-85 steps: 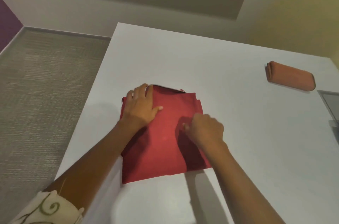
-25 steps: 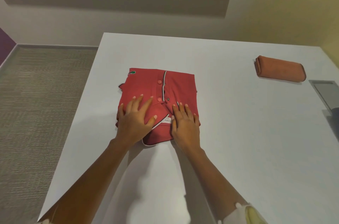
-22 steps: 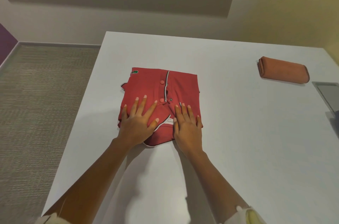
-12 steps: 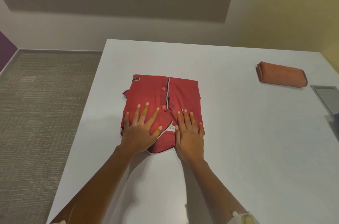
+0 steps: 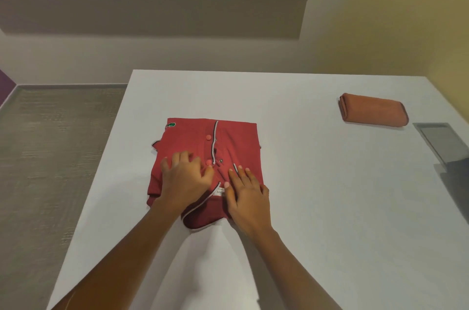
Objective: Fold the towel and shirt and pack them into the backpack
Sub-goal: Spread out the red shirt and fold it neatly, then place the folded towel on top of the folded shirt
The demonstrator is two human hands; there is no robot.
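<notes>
A red polo shirt (image 5: 228, 139) lies folded into a rough square on the white table (image 5: 317, 208), collar toward me, buttons and placket facing up. My left hand (image 5: 186, 179) rests on its near left part with the fingers slightly bent and blurred. My right hand (image 5: 247, 195) lies flat on the near right part beside the collar label, fingers straight. An orange towel (image 5: 373, 110), folded into a thick bundle, sits at the far right of the table. The backpack is out of view.
A grey flat panel (image 5: 442, 141) lies at the table's right edge, with something dark just below it. The table's left edge drops to grey carpet (image 5: 50, 157). A wall stands behind the far edge.
The shirt was turned over from its plain back to its buttoned front. Within the last half second my left fingers drew in a little on the cloth; my right hand stayed flat.
</notes>
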